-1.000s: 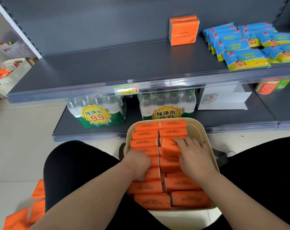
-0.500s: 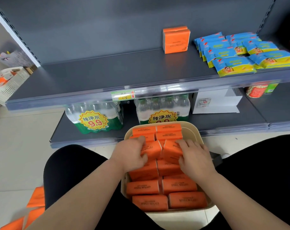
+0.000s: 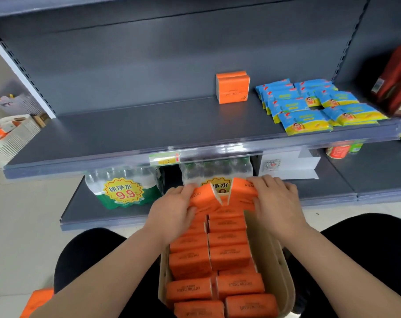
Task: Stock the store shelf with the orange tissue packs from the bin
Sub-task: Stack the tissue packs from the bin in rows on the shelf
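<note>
A beige bin (image 3: 278,274) between my knees holds several orange tissue packs (image 3: 229,255) in two rows. My left hand (image 3: 172,212) grips one orange pack (image 3: 205,198) and my right hand (image 3: 276,200) grips another (image 3: 244,191); both packs are raised above the bin's far end, tilted apart in a V. Two orange packs (image 3: 233,87) stand at the back of the grey middle shelf (image 3: 126,131), left of the blue packets.
Blue-and-yellow packets (image 3: 314,104) fill the shelf's right part, with a red bag (image 3: 396,83) beyond. Shrink-wrapped water bottles (image 3: 124,187) and a white box (image 3: 289,164) sit on the lower shelf. A white basket (image 3: 9,136) stands far left. Orange packs (image 3: 38,301) lie on the floor.
Both hands have lifted a pack each out of the bin's far end and up toward the shelf. The view has tilted upward.
</note>
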Action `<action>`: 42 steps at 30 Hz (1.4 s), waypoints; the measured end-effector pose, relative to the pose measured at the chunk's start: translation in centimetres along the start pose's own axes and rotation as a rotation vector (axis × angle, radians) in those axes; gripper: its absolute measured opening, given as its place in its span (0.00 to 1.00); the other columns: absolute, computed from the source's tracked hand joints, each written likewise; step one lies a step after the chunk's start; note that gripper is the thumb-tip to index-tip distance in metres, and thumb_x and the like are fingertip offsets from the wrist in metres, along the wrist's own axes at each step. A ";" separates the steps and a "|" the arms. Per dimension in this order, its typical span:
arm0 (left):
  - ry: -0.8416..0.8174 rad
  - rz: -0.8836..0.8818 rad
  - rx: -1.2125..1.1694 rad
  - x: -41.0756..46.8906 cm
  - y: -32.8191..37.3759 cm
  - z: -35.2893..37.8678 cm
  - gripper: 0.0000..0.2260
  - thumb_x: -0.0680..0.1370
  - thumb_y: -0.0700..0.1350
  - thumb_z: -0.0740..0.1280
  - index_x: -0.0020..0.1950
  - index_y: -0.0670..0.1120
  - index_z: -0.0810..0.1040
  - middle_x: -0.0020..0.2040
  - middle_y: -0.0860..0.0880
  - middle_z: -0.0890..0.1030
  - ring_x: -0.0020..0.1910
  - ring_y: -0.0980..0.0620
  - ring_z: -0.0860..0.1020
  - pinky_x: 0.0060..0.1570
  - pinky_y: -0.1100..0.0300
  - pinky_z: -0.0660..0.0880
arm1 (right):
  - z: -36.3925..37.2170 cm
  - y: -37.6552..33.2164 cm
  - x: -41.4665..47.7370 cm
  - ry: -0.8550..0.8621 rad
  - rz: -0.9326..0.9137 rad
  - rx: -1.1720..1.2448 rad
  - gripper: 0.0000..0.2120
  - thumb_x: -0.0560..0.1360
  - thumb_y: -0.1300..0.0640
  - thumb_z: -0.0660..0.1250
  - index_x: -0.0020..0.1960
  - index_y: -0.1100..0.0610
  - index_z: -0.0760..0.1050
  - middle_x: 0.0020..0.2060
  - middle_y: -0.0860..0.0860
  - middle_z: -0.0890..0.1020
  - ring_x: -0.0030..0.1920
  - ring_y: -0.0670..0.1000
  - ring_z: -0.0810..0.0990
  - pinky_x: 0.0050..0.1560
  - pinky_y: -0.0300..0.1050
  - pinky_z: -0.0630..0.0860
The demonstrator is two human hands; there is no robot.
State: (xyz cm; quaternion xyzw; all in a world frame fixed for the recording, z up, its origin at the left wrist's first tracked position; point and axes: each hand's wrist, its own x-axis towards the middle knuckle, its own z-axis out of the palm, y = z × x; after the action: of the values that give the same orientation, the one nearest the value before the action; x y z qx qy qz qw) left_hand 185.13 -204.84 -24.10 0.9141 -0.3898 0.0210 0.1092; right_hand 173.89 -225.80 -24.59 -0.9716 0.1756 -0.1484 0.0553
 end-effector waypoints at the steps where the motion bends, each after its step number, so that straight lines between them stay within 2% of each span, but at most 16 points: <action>1: 0.064 0.004 -0.026 1.2 0.4 -1.5 0.24 0.77 0.50 0.63 0.72 0.52 0.62 0.60 0.51 0.76 0.58 0.49 0.74 0.48 0.55 0.74 | -1.0 0.5 1.5 0.067 0.002 -0.010 0.23 0.70 0.60 0.68 0.64 0.50 0.73 0.53 0.51 0.79 0.54 0.56 0.77 0.54 0.55 0.68; 4: 0.204 -0.072 -0.086 6.1 1.7 -5.8 0.23 0.77 0.48 0.65 0.70 0.49 0.63 0.59 0.46 0.77 0.57 0.45 0.76 0.48 0.53 0.72 | -3.6 2.2 6.5 0.253 0.007 -0.046 0.27 0.63 0.64 0.73 0.62 0.52 0.74 0.50 0.52 0.80 0.51 0.59 0.78 0.52 0.56 0.70; 7: 0.239 -0.166 -0.092 12.3 2.4 -8.7 0.19 0.76 0.47 0.65 0.65 0.45 0.65 0.56 0.45 0.78 0.55 0.43 0.76 0.44 0.53 0.69 | -5.5 3.7 10.9 0.315 0.016 -0.058 0.26 0.64 0.65 0.71 0.61 0.53 0.74 0.51 0.53 0.81 0.54 0.59 0.77 0.53 0.57 0.69; 10: 0.200 -0.187 -0.055 18.3 2.6 -9.9 0.17 0.77 0.45 0.64 0.63 0.44 0.66 0.56 0.43 0.77 0.56 0.42 0.75 0.44 0.53 0.68 | -6.2 4.8 14.5 0.234 -0.002 -0.059 0.25 0.68 0.65 0.68 0.64 0.51 0.71 0.56 0.51 0.79 0.60 0.57 0.73 0.57 0.57 0.65; 15: 0.062 -0.185 0.028 27.1 2.3 -8.5 0.17 0.77 0.43 0.64 0.64 0.42 0.66 0.58 0.39 0.77 0.58 0.39 0.75 0.49 0.51 0.71 | -5.2 6.3 19.3 0.181 -0.065 -0.122 0.26 0.68 0.64 0.68 0.64 0.50 0.70 0.55 0.49 0.78 0.60 0.55 0.72 0.56 0.56 0.65; 19: -0.008 -0.113 0.088 32.3 2.4 -6.5 0.19 0.76 0.43 0.65 0.67 0.46 0.68 0.61 0.41 0.76 0.61 0.40 0.73 0.56 0.50 0.73 | -3.7 7.4 21.9 0.101 -0.131 -0.134 0.26 0.69 0.63 0.67 0.65 0.49 0.68 0.58 0.48 0.76 0.62 0.55 0.70 0.56 0.56 0.64; 22: 0.003 -0.044 0.118 36.0 2.3 -5.3 0.20 0.76 0.43 0.66 0.67 0.49 0.69 0.62 0.44 0.75 0.63 0.43 0.71 0.59 0.49 0.73 | -2.4 8.3 23.4 0.062 -0.146 -0.140 0.26 0.71 0.62 0.66 0.67 0.48 0.67 0.59 0.48 0.76 0.62 0.54 0.70 0.56 0.56 0.64; 25: 0.037 -0.030 0.137 39.3 2.5 -4.5 0.21 0.76 0.45 0.67 0.69 0.52 0.70 0.66 0.46 0.71 0.67 0.44 0.66 0.62 0.49 0.71 | -1.5 9.0 24.9 0.100 -0.153 -0.119 0.24 0.70 0.62 0.68 0.64 0.48 0.71 0.54 0.48 0.80 0.57 0.55 0.76 0.54 0.55 0.67; 30: 0.083 -0.029 0.128 42.5 2.6 -3.5 0.20 0.76 0.46 0.68 0.68 0.52 0.71 0.67 0.45 0.70 0.67 0.44 0.66 0.61 0.50 0.70 | -0.2 9.8 27.3 0.169 -0.181 -0.086 0.24 0.62 0.63 0.75 0.57 0.49 0.77 0.47 0.48 0.81 0.50 0.54 0.78 0.48 0.53 0.72; 33: 0.121 -0.026 0.007 43.0 2.2 -3.3 0.23 0.74 0.47 0.71 0.68 0.50 0.71 0.67 0.46 0.69 0.67 0.45 0.68 0.63 0.51 0.71 | 0.2 9.6 28.8 0.157 -0.179 -0.051 0.25 0.65 0.64 0.73 0.60 0.49 0.75 0.50 0.49 0.81 0.53 0.56 0.77 0.52 0.54 0.70; 36: 0.182 -0.049 -0.133 42.2 1.5 -3.9 0.24 0.72 0.50 0.73 0.66 0.48 0.72 0.63 0.48 0.71 0.62 0.47 0.72 0.60 0.52 0.72 | 0.1 8.6 30.7 0.130 -0.178 -0.024 0.25 0.70 0.63 0.69 0.64 0.48 0.71 0.55 0.49 0.78 0.59 0.55 0.73 0.56 0.54 0.67; 39: 0.247 -0.071 -0.145 40.9 0.1 -5.0 0.21 0.75 0.50 0.70 0.66 0.47 0.71 0.62 0.48 0.71 0.62 0.48 0.72 0.56 0.52 0.73 | 0.2 7.7 33.0 0.102 -0.165 -0.005 0.23 0.74 0.61 0.64 0.67 0.47 0.69 0.60 0.50 0.73 0.63 0.55 0.67 0.58 0.53 0.64; 42: 0.270 -0.075 -0.129 39.9 -1.3 -5.9 0.18 0.78 0.48 0.67 0.66 0.46 0.71 0.63 0.47 0.71 0.64 0.47 0.71 0.55 0.52 0.72 | 0.6 7.1 34.7 0.135 -0.112 0.021 0.21 0.74 0.60 0.64 0.65 0.48 0.72 0.62 0.53 0.70 0.63 0.58 0.66 0.59 0.54 0.64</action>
State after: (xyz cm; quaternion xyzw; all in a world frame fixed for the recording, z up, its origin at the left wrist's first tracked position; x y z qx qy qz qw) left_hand 214.04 -230.94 -13.65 0.9079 -0.3378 0.1148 0.2199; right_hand 202.76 -244.77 -16.97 -0.9671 0.1227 -0.2183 0.0452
